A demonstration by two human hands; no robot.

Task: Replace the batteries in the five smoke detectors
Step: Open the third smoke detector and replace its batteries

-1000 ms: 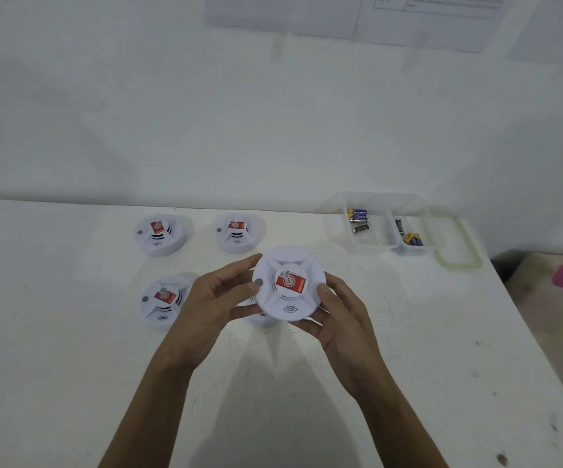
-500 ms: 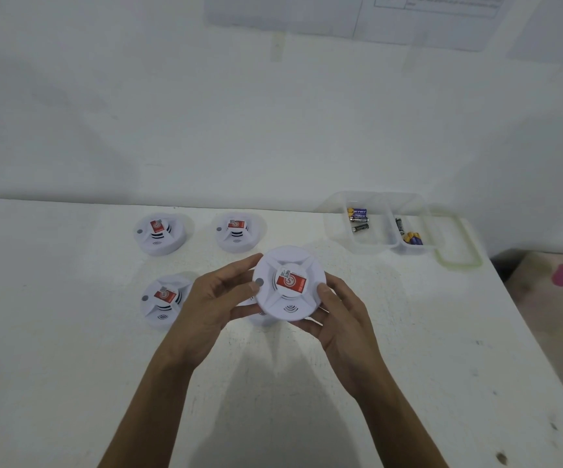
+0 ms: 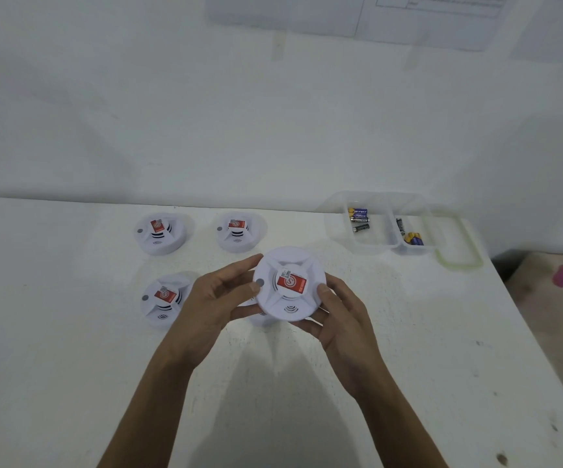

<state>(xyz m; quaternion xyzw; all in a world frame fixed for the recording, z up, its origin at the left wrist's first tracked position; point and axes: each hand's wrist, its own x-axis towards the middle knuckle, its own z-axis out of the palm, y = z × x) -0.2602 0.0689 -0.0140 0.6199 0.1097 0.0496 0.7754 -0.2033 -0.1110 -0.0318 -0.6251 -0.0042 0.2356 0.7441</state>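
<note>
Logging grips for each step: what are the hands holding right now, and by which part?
One smoke detector, held by its rim: left hand on its left edge, right hand on its right edge.

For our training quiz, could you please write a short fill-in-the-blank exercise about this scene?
1. The left hand and right hand hold a smoke detector bearing a ____ label.
2. The clear container has ____ compartments with batteries.
3. Its lid has a ____ rim.
Missing words: red; two; green.

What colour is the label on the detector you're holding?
Red with a white round logo, on the white smoke detector held in both hands; the head view shows it clearly.
</note>
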